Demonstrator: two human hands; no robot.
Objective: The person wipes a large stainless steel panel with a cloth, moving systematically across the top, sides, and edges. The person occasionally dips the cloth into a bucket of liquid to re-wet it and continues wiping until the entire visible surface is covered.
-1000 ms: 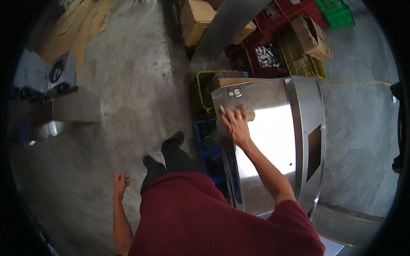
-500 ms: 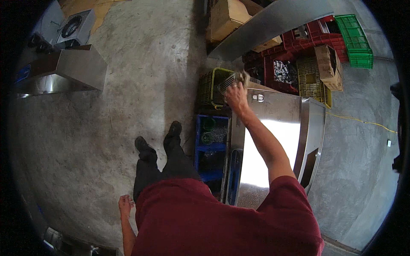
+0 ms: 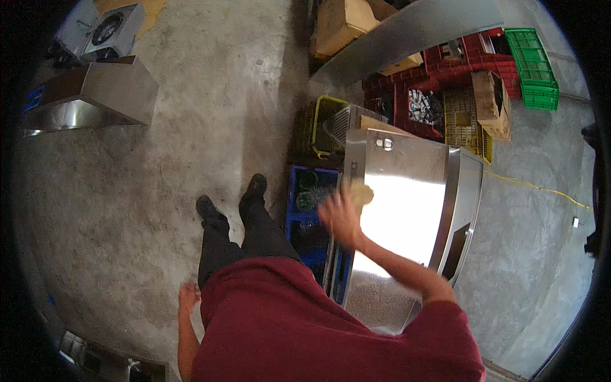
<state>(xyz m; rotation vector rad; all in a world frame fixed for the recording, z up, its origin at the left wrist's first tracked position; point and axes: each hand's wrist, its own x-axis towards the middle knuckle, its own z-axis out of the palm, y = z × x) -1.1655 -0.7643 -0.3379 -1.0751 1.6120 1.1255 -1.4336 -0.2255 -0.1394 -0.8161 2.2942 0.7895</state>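
My right hand (image 3: pixel 340 221) is over the left edge of a large, shiny stainless-steel unit (image 3: pixel 407 159). It holds a crumpled yellowish pad or cloth (image 3: pixel 361 193), blurred by motion; whether the pad touches the steel I cannot tell. A small metal latch (image 3: pixel 384 144) sits near the unit's far end. My left hand (image 3: pixel 189 297) hangs beside my left leg, its fingers loosely bent and nothing visible in it. Just left of the unit stands a blue crate (image 3: pixel 294 210) with green round things inside.
Beyond the blue crate is a yellow basket (image 3: pixel 316 127) with a wire rack (image 3: pixel 337 125) leaning in it. Red crates (image 3: pixel 401 111), a green crate (image 3: pixel 533 67) and cardboard boxes (image 3: pixel 344 28) fill the far right. A yellow cable (image 3: pixel 541 190) crosses the floor. A steel hood (image 3: pixel 121 89) stands far left.
My right hand has come back toward me from beside the yellow basket to the unit's left edge, carrying the pad. The wire rack now leans in the basket, away from my hand.
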